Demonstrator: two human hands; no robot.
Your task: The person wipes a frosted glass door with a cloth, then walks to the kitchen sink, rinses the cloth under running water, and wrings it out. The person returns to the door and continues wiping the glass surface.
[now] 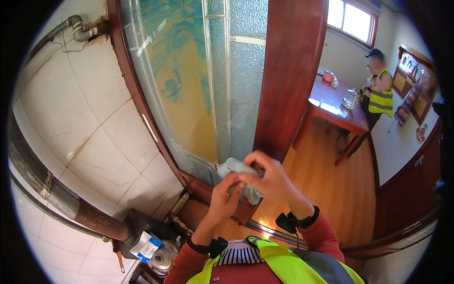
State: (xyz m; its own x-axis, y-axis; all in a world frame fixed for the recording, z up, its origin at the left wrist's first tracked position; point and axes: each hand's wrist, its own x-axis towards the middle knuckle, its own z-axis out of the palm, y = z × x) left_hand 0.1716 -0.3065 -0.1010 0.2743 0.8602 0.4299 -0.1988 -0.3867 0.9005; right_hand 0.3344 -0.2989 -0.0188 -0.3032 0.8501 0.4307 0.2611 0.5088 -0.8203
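Note:
A pale grey-blue cloth (230,167) is bunched up in front of my chest, held between both hands. My left hand (227,193) pinches it at the near side with thumb and fingers. Over its right side, my right hand (267,174) is curled on the fabric, slightly blurred. One end of the cloth hangs below the right hand. Just beyond is a door with textured, patterned glass (188,88) in a dark red wooden frame (291,64); whether the cloth touches it I cannot tell.
At lower left, a metal kettle (164,259) and a blue-and-white packet (147,246) are beside a thick pipe (67,198). Through the doorway, a person in a yellow vest (381,94) stands at a wooden table (333,92) bearing a glass teapot (350,102). A metal floor track (271,232) crosses the threshold.

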